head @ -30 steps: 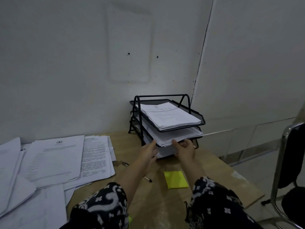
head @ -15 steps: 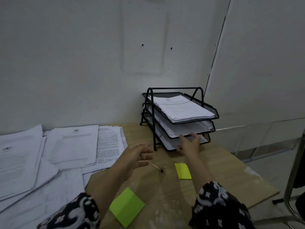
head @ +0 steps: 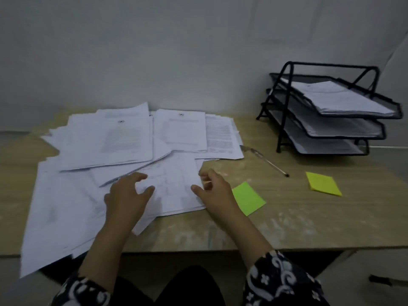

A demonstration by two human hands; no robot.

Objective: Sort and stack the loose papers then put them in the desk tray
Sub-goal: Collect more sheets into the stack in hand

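Loose white printed papers (head: 106, 146) lie spread in overlapping piles over the left half of the wooden desk (head: 287, 221). A black wire three-tier desk tray (head: 284, 120) stands at the back right, with a paper stack in each tier. My left hand (head: 127, 195) hovers with fingers apart over the nearest sheet (head: 176, 186). My right hand (head: 214, 188) is at that sheet's right edge, fingers curled and apart, holding nothing. Both hands are blurred.
A green sticky-note pad (head: 248, 198) lies just right of my right hand, a yellow pad (head: 323, 184) farther right. A pen (head: 265, 161) rests between the papers and the tray. Some sheets overhang the desk's front left edge (head: 44, 250).
Both hands have left the tray and come back left to the loose papers. The view has swung left and down, so the tray now sits at the right.
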